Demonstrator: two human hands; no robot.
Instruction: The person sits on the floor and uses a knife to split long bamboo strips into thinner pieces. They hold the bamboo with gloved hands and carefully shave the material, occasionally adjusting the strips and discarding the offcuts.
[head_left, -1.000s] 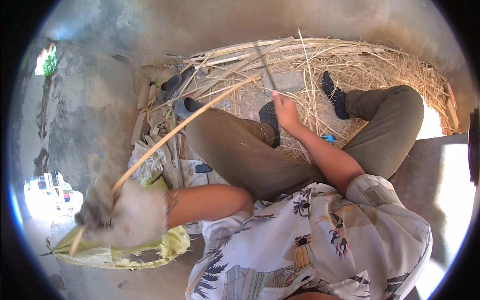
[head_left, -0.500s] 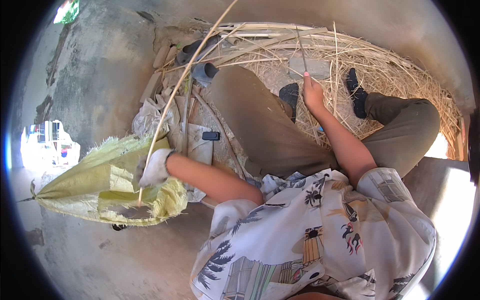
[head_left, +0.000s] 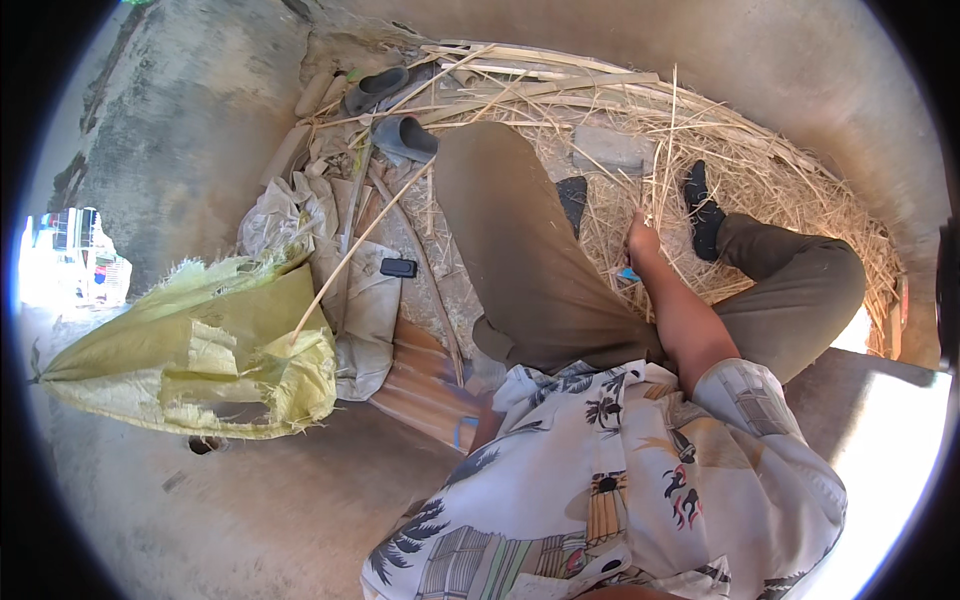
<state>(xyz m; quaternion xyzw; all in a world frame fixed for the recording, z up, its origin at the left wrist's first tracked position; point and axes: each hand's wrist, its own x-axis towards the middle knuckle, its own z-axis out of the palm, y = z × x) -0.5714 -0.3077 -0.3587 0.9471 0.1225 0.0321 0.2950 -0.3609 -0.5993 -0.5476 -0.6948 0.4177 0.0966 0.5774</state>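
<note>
A long pale bamboo strip (head_left: 360,247) rests with its lower end on the yellow woven sack (head_left: 130,370) and its other end by my left knee, out of both hands. My left hand (head_left: 487,374), in a whitish glove, is low beside my left thigh, smeared by motion and partly hidden; its fingers do not show clearly. Between my lower legs, my right hand (head_left: 642,243) is bare and closed round a thin-bladed knife (head_left: 654,172), whose blade points away from me and is hard to pick out against the straw-coloured shavings.
Bamboo shavings (head_left: 780,190) heap up along the curved wall, with long split strips behind. A grey block (head_left: 612,150) lies beyond my feet. Grey slippers (head_left: 403,137), a small black box (head_left: 398,268), a curved stick (head_left: 425,262) and a brown ridged sheet (head_left: 425,375) are at left.
My left hand has let go of the bamboo strip and drawn back toward my left thigh; the strip now lies across the sack. My right hand has lowered slightly, the knife turning.
</note>
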